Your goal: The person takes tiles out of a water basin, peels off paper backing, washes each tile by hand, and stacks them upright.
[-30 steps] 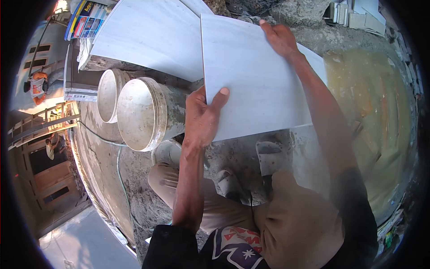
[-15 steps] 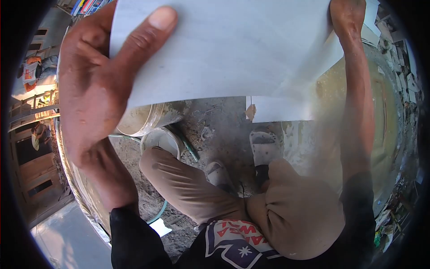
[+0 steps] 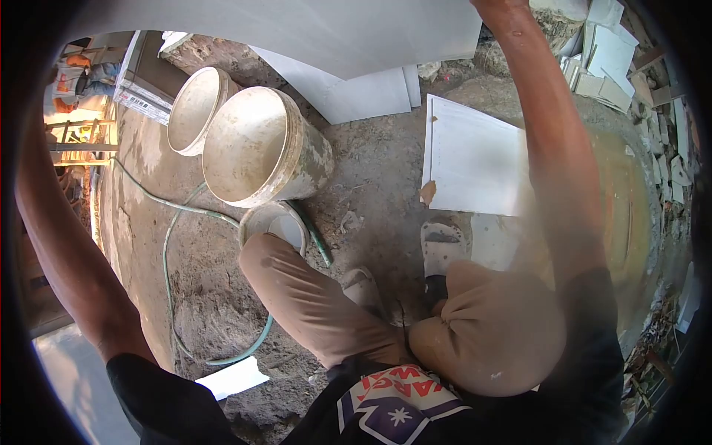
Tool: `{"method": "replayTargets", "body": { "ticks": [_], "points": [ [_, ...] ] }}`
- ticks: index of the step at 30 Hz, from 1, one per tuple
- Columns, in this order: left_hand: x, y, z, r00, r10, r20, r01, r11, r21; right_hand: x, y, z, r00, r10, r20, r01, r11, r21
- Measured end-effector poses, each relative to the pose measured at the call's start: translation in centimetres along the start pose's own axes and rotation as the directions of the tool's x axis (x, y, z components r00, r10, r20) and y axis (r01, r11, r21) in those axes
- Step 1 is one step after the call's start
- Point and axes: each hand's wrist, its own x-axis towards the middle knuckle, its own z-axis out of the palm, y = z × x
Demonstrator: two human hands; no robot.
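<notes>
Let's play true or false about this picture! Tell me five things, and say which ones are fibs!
1. The right hand is at the edge of the large flat pale-grey panel. True.
2. The long thin bendy hose is bright red. False: the hose is green.
3. A flat white four-sided board lies beyond the pale grey sandal. True.
4. The cloth trousers are blue. False: the trousers are brown.
5. Both hands show. False: the left hand is out of view.
</notes>
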Motion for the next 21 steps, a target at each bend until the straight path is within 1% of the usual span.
{"method": "replayTargets", "body": {
  "ticks": [1,4,7,8,10,11,13,14,16,19,21],
  "points": [
    [0.4,-0.5,-0.4,1.0,0.011,-0.012,-0.011,1.0,0.015,-0.7,0.4,0.5,0.999,0.041,0.02,-0.042,0.999,0.022],
    [1.3,-1.3,-0.5,0.998,0.046,-0.038,-0.044,0.998,0.054,-2.9,2.4,1.4,0.996,0.086,0.015,-0.084,0.992,-0.099],
    [2.1,-2.1,0.3,0.998,0.06,-0.021,-0.058,0.996,0.074,-5.0,5.3,1.6,0.983,0.14,0.116,-0.129,0.987,-0.092],
    [2.0,-2.6,0.9,0.999,0.048,0.014,-0.049,0.997,0.058,-5.7,5.8,1.4,0.969,0.192,0.158,-0.175,0.978,-0.114],
    [1.8,-2.6,1.9,0.989,0.027,0.145,-0.023,0.999,-0.027,-7.1,6.3,1.0,0.925,0.296,0.237,-0.261,0.951,-0.166],
    [2.0,-3.6,3.6,0.993,-0.02,0.12,0.015,0.999,0.045,-7.8,7.0,0.8,0.902,0.339,0.267,-0.29,0.935,-0.205],
    [0.8,-4.1,6.1,0.997,-0.032,0.067,0.021,0.988,0.151,-9.2,8.8,0.6,0.851,0.421,0.314,-0.337,0.897,-0.287],
    [-0.2,-3.9,7.2,0.999,0.003,0.042,-0.011,0.983,0.186,-9.8,9.6,0.5,0.828,0.44,0.349,-0.345,0.889,-0.303],
    [1.6,-10.2,8.7,0.992,-0.061,0.106,0.051,0.994,0.098,-10.8,10.9,0.0,0.771,0.484,0.413,-0.362,0.868,-0.341],
    [0.3,-9.0,10.4,0.983,-0.109,0.145,0.093,0.989,0.115,-11.6,12.0,-0.7,0.643,0.594,0.483,-0.449,0.804,-0.39],
    [0.5,-11.3,12.5,0.975,-0.169,0.141,0.157,0.983,0.094,-12.3,13.4,-1.0,0.626,0.606,0.49,-0.452,0.795,-0.405]
  ]
}}
